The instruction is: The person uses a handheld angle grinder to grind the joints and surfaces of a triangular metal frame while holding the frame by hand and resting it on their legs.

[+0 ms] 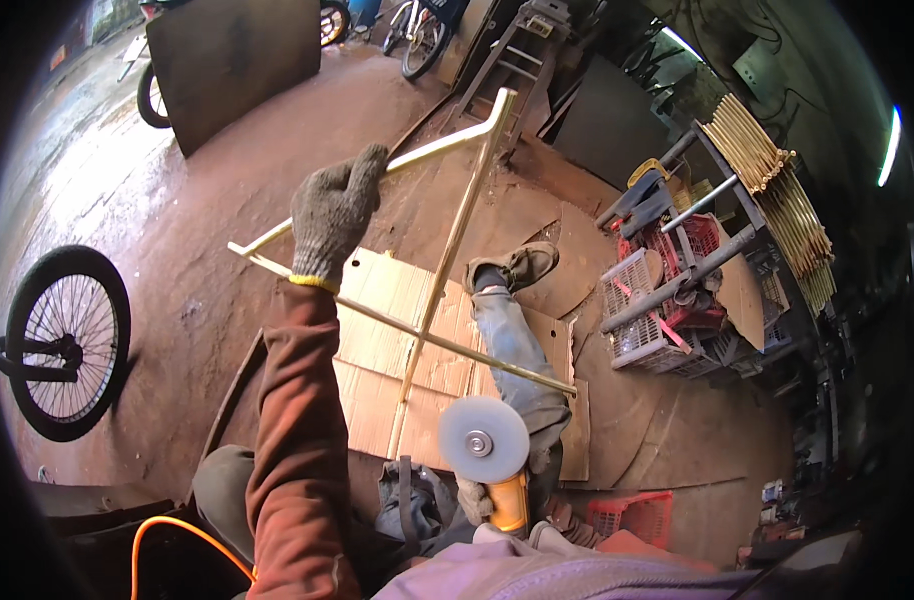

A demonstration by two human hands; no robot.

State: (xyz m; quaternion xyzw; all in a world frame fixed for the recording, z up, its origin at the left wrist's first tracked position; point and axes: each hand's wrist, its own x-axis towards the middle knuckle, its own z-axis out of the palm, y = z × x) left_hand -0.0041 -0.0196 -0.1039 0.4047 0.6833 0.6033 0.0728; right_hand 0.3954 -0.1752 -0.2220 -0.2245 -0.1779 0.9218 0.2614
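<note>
My left hand [335,215], in a grey knit glove with a yellow cuff, is wrapped round the upper bar of a brass-coloured metal tube frame [445,280]. The frame's bars cross and meet at an angle, and one end bends upward at the far side. Low in the view, my right hand [474,499], also gloved and partly hidden, grips an angle grinder [510,505] with a yellow body. Its round grey disc [502,437] faces up, just below the frame's near bars. I cannot tell whether the disc is spinning.
Flattened cardboard [377,375] lies under the frame, beside my outstretched jeans leg [517,345]. A bicycle wheel [72,345] stands at left. Plastic crates [632,310] and a rack with stacked tubes [792,225] stand at right. An orange cable [182,522] curves at lower left.
</note>
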